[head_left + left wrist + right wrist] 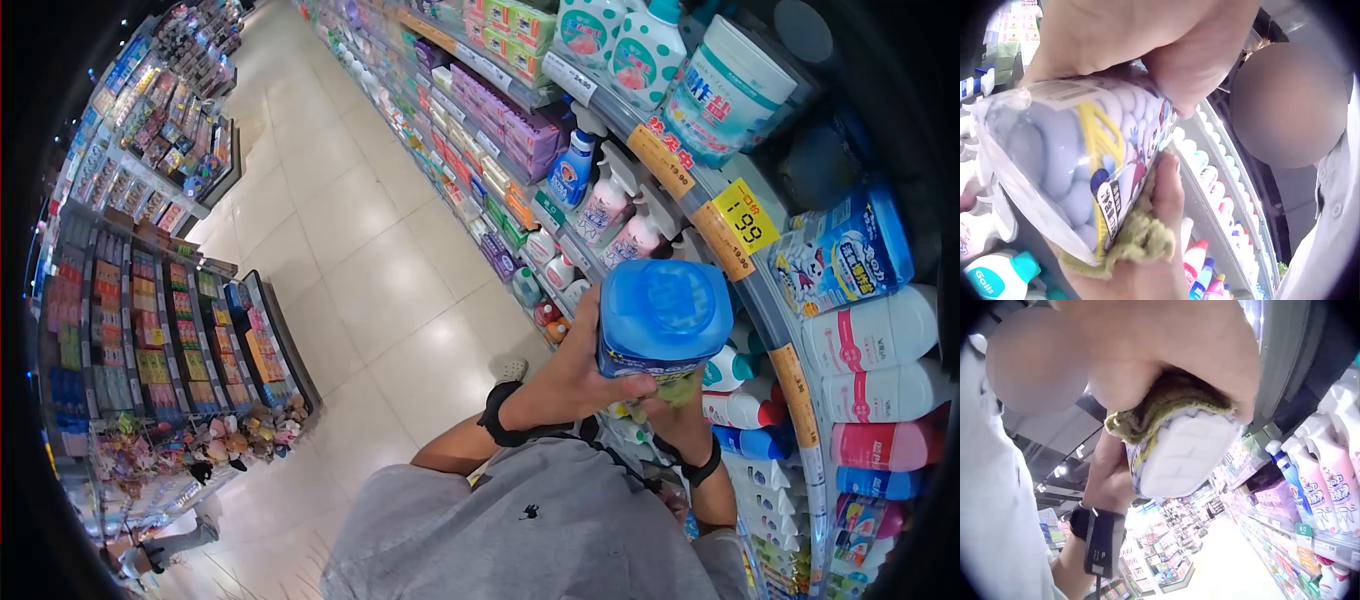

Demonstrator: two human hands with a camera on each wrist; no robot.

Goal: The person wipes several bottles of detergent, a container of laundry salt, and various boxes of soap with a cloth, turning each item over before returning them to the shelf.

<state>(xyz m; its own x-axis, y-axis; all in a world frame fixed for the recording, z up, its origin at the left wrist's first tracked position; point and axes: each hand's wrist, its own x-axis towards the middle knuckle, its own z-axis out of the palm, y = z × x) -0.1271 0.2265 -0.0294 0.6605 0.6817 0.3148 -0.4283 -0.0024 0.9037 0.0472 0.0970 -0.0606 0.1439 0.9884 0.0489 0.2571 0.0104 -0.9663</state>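
Right of centre, brace the container (665,310) in the curled left grip (565,378), pressing the green cloth (1141,240) evenly with the right grip (690,422) closed round it.

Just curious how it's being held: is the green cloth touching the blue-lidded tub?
Touching. In the right wrist view, the green cloth lies against the tub, along the edge of its white base, with no gap.

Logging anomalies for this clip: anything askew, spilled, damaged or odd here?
No spill or damage visible. One oddity: a crumpled green cloth is bunched between the right hand and the blue-lidded tub, unlike the packaged goods around.
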